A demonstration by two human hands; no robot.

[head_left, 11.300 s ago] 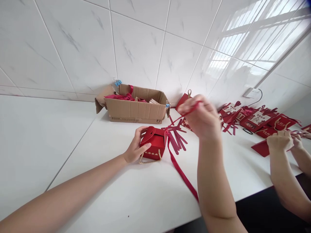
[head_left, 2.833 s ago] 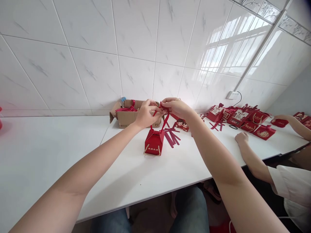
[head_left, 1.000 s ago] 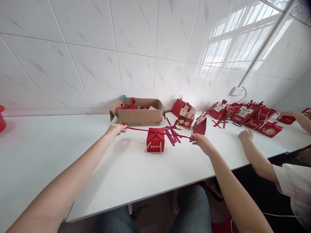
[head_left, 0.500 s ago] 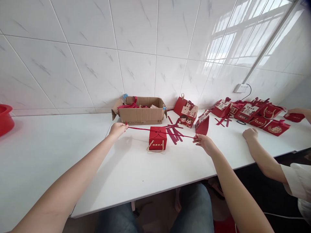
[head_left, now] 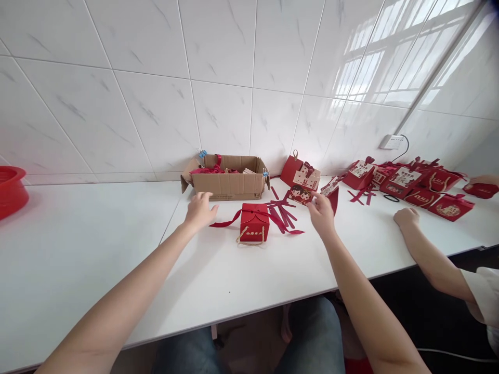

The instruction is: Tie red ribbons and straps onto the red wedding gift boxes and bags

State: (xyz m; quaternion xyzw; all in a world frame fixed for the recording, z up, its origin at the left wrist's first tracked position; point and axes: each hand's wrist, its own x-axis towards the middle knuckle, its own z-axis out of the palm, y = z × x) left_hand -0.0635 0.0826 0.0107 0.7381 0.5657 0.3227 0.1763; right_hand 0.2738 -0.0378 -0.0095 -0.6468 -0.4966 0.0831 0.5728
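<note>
A small red gift box (head_left: pixel 254 221) with a gold rope handle stands on the white table in front of me. A dark red ribbon (head_left: pixel 226 223) runs across its top, with its two ends hanging loose to either side. My left hand (head_left: pixel 200 210) hovers left of the box, fingers apart, holding nothing. On the other side, above the ribbon's right end, my right hand (head_left: pixel 320 210) is raised with its fingers apart and nothing visible in them. Several flat ribbon strips (head_left: pixel 283 214) lie on the table just right of the box.
Behind the gift box sits an open cardboard box (head_left: pixel 228 186) with red items inside. Patterned gift boxes (head_left: pixel 302 193) stand to its right; more red boxes (head_left: pixel 405 179) cluster further right. A co-worker's arm (head_left: pixel 429 249) rests there. A red plastic tub (head_left: pixel 11 192) is far left.
Both hands have let go of the ribbon they held stretched over the gift box. Its ends have dropped to the sides. The view has shifted slightly.
</note>
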